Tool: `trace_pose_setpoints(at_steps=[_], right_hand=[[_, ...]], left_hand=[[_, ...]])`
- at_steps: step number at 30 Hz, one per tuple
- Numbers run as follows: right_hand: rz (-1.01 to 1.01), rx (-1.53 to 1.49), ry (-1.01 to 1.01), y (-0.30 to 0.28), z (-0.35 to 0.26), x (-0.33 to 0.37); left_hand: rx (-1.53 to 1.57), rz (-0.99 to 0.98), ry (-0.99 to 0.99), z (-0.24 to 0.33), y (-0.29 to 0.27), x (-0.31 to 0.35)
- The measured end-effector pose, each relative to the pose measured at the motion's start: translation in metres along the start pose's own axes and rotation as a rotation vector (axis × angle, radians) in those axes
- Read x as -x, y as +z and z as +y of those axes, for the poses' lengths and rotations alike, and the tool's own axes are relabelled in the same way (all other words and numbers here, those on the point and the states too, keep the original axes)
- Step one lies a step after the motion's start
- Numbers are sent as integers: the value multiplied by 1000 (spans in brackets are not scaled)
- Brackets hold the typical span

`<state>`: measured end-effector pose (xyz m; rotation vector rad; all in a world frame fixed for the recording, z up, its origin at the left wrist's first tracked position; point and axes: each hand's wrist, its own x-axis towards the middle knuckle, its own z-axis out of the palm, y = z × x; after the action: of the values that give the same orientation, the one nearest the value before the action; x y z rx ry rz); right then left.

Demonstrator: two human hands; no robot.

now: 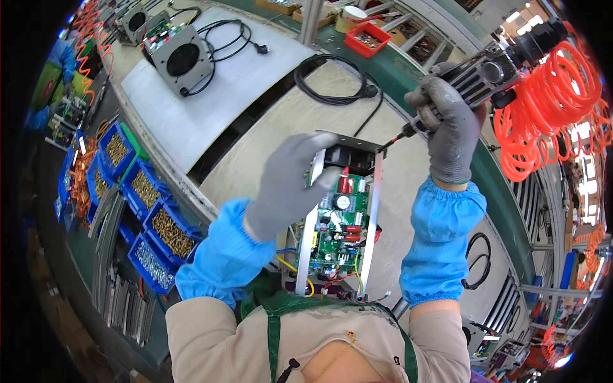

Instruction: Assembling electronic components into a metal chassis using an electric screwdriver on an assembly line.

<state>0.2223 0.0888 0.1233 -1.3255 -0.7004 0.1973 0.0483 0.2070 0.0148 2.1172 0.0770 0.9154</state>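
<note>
My right hand [444, 121], in a grey glove, is closed around an air screwdriver [488, 80]. Its bit reaches down and left to the right corner of the dark end panel [357, 142] of an open device. Whether the tip touches a screw is too small to tell. The device holds a green circuit board [332, 246] between two metal rails, with a black fan part behind the panel. Over its far left corner lies my left hand [290, 182], also gloved, its thumb and fingers apart beside the left rail. That hand is slightly blurred, and contact is uncertain.
Blue bins [169, 233] of screws and small parts stand on the left. A red coiled hose [549, 96] hangs at the right. Beyond the device lies a black cable [329, 96]. Another fan unit [182, 60] and a red parts tray [367, 40] are farther back.
</note>
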Motion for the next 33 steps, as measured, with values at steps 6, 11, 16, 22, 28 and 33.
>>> trace_pose_setpoints(at_steps=[6,11,16,22,28,33], right_hand=[[-36,-70,65,-29,8,-4],[-51,-20,38,-51,27,-34],[-516,-237,53,-80,40,-58],[249,-21,-196,-5,-52,3],[-303,-443,-148,-102,-44,20],[-214,-490,-219,-42,-40,60]], left_hand=[[143,113,-623,2,-38,129],[212,102,-1116,19,-34,240],[-209,586,-1012,-3,-58,318],[-447,445,-1010,-29,-89,315],[-817,173,-805,-33,-83,315],[396,361,-953,3,-81,175]])
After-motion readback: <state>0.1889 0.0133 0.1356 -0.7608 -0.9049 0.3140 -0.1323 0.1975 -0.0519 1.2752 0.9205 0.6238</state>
